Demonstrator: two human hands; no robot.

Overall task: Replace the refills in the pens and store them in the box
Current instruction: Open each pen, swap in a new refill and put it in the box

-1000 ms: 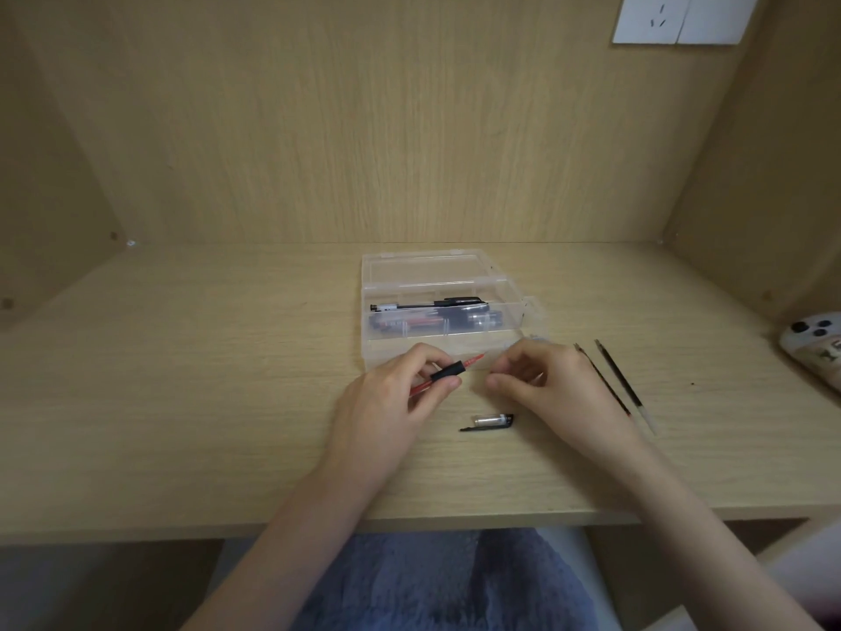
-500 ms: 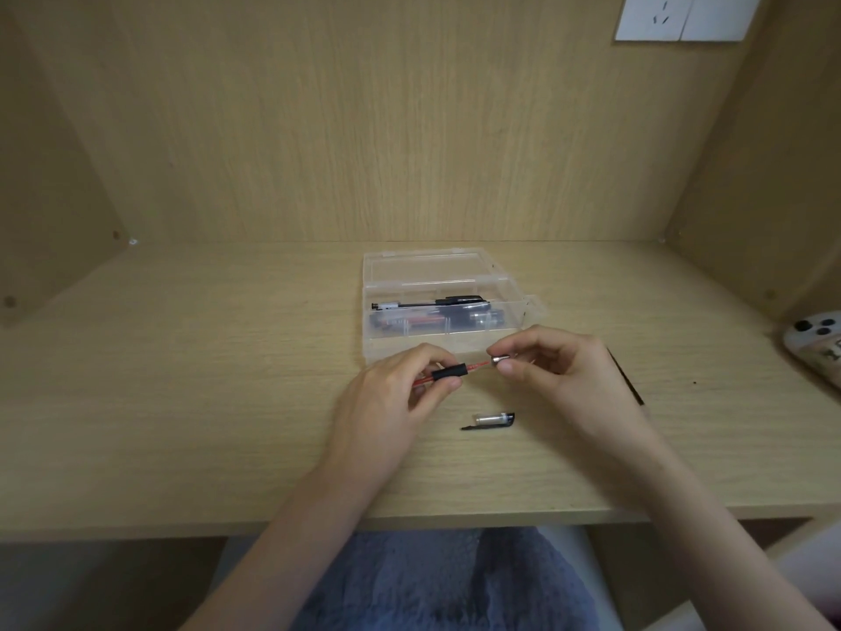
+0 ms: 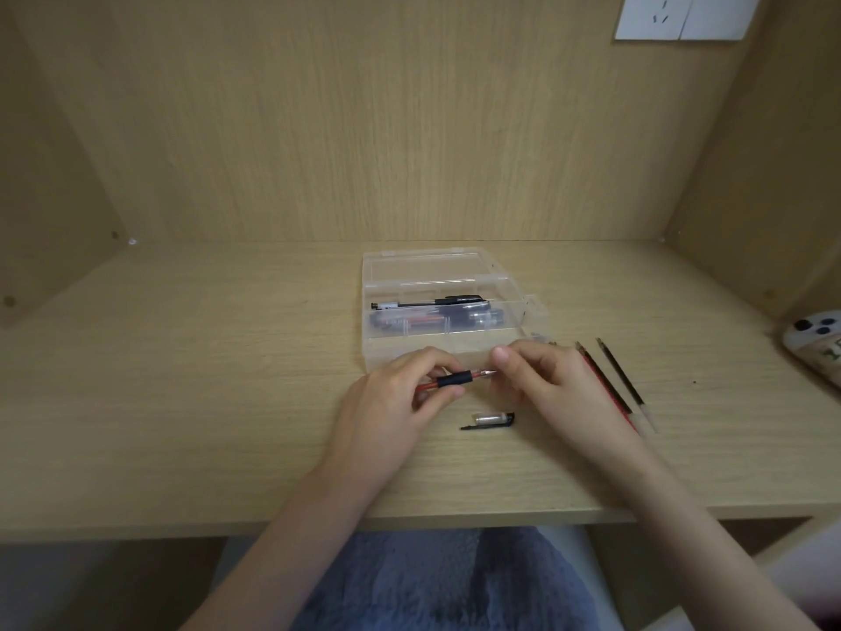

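Observation:
My left hand (image 3: 400, 398) holds a red pen (image 3: 455, 381) by its black grip, pointing right. My right hand (image 3: 541, 380) pinches the pen's small metal tip piece (image 3: 490, 384) at the front end. A clear pen cap with a black clip (image 3: 491, 420) lies on the desk just below the hands. The open clear plastic box (image 3: 514, 311) stands behind the hands with several pens (image 3: 432, 314) inside. Loose refills (image 3: 614, 384) lie on the desk to the right of my right hand.
The wooden desk (image 3: 182, 403) is walled in at the back and both sides. A white object with dark dots (image 3: 814, 343) lies at the far right edge. A wall socket (image 3: 682, 13) is at the top right.
My right hand picked up the small tip piece near the box and brought it left to the pen's front end. My left hand has kept the pen nearly still.

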